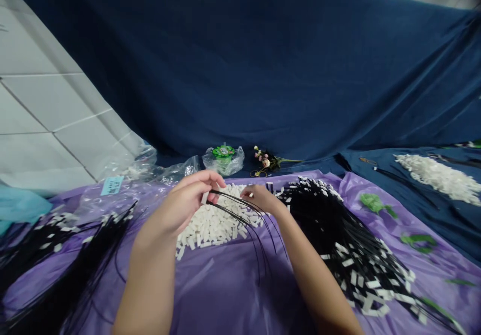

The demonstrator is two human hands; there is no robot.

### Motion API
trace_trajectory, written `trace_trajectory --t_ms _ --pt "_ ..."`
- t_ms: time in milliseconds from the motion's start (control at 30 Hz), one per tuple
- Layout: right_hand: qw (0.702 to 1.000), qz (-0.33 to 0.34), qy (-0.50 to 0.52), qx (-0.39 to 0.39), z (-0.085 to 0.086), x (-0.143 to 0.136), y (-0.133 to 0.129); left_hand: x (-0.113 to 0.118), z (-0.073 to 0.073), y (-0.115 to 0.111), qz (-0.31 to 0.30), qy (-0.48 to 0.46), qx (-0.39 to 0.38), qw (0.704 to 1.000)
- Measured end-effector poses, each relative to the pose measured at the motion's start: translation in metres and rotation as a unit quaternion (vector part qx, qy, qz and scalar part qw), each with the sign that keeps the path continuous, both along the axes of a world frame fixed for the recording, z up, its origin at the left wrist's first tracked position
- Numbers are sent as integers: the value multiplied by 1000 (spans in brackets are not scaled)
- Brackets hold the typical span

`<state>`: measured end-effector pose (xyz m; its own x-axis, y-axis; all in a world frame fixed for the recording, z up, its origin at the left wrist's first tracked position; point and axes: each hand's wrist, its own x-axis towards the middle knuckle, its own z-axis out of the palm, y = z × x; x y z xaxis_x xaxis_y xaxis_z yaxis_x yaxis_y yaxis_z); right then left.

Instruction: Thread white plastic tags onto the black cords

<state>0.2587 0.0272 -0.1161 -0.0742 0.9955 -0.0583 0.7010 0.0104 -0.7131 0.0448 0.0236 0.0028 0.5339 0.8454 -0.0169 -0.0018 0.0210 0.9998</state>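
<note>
Several thin black cords hang in an arc from my left hand, whose thumb and fingers are pinched together on them. A small white tab shows at the cords' end by my left thumb. Below and behind lies a heap of small white pieces. My right hand is over the right side of that heap, its fingers curled in. Whether anything sits between those fingertips is hidden.
To the right lies a large bundle of black cords with white tabs; more black cords lie left. Purple sheeting covers the surface. Clear plastic bags, a green round container and artificial flowers stand behind. White pieces lie far right.
</note>
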Motion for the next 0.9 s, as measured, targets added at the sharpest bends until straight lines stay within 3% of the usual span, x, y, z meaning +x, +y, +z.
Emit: trace_trajectory --t_ms 200,400,567,800,900 --pt "959 40 249 128 45 0 -32 15 -13 5 -38 24 -7 999" --pt "911 39 367 184 61 -14 -49 28 -25 1 -65 43 -29 997" --pt "912 4 361 195 65 -24 -53 28 -29 -2 -69 43 -43 996" --pt "911 12 366 192 66 -30 -53 28 -32 -1 -109 36 -20 993" --pt "908 -23 373 192 68 -30 -55 29 -32 1 -106 18 -19 994"
